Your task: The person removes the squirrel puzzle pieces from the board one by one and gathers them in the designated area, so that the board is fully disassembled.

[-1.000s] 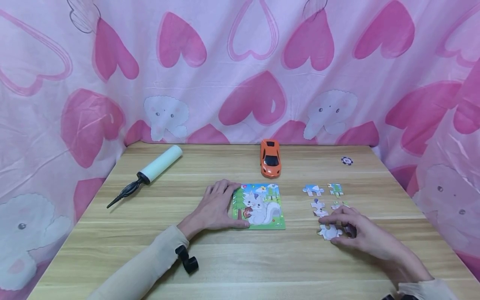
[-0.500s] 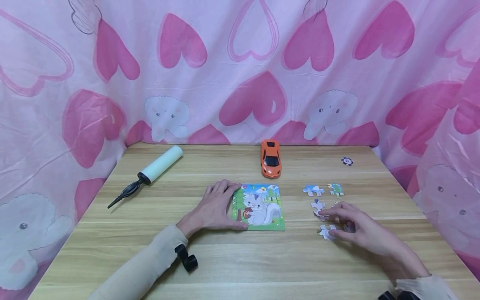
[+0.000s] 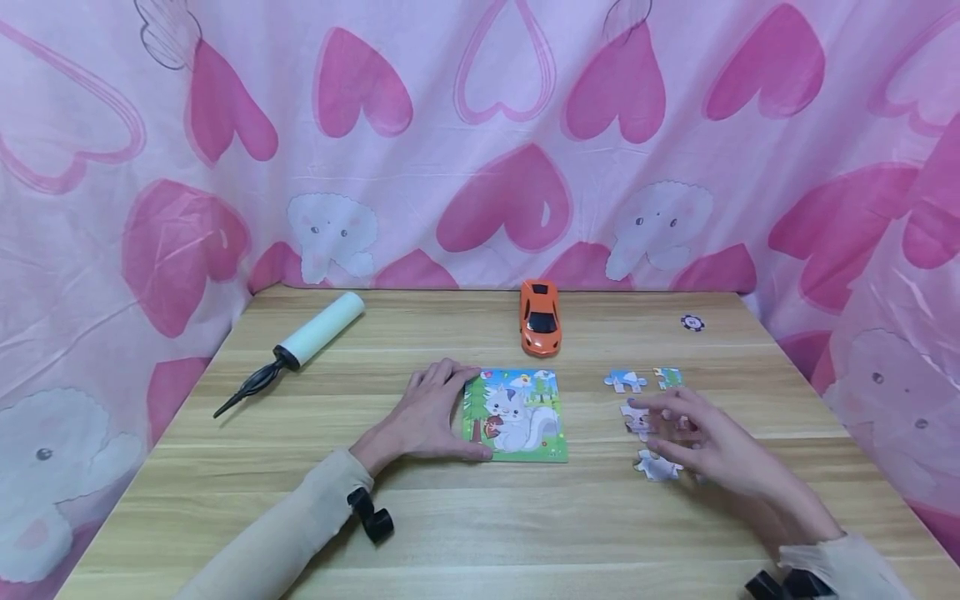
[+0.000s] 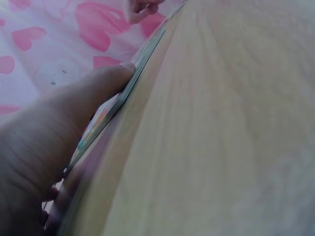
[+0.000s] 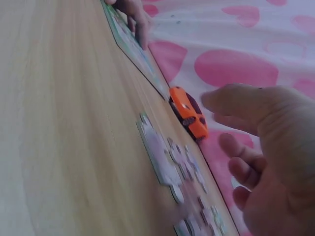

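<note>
Right of the left grip (image 3: pixel 422 417), fingers extended, thumb on the near edge, presumably for steadiness, lies the puzzle (image 3: pixel 517 421). Under and beyond the right grip (image 3: pixel 708 437), relaxed, holding nothing, lie pieces (image 3: pixel 658 467), apparently spread for picking.

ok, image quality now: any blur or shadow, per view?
Head: squirrel puzzle fairly sharp, faint shadow below the right hand; left wrist: tabletop soft, hazy toward the lower right, left hand darkly shaded; right wrist: puzzle pieces smeared toward the bottom, orange car clearer.
</note>
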Demonstrator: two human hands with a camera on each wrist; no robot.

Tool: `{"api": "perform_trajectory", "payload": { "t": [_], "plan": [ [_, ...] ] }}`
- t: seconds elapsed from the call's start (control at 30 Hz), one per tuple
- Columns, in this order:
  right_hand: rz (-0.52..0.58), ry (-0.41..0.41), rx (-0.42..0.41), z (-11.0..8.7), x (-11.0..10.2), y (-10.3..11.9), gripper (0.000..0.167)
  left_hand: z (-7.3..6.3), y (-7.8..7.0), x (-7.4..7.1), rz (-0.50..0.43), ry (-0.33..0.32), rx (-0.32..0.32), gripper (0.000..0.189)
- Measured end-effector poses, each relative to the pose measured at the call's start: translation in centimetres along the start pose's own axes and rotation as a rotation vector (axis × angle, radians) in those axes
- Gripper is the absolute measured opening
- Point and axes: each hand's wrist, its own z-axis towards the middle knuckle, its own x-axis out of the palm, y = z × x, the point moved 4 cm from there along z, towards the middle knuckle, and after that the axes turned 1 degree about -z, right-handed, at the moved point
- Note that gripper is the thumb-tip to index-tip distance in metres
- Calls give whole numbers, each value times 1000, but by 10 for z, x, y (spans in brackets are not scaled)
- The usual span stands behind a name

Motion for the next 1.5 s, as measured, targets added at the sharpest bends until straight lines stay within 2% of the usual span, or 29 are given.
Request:
{"api": "perform_trajectory", "payload": {
  "t": [0.23,0.37,0.63,1.0,1.3,1.5],
  "plan": [
    [-76,-117,31,29,0,14,62,-1,0,-1,-1,-19,-4,133],
    [-48,-161,44,51,3,24,65,-1,1,-1,5,-25,-6,133],
    [74,-276,35,92,15,46,61,0,0,1,7,-29,-2,133],
    [217,-223,31,131,43,68,68,0,0,3,9,-24,3,133],
    [290,-174,15,148,69,75,64,-1,0,2,9,-22,4,132],
    [289,-133,1,153,85,75,64,0,0,2,4,-26,13,131]
  ]
}}
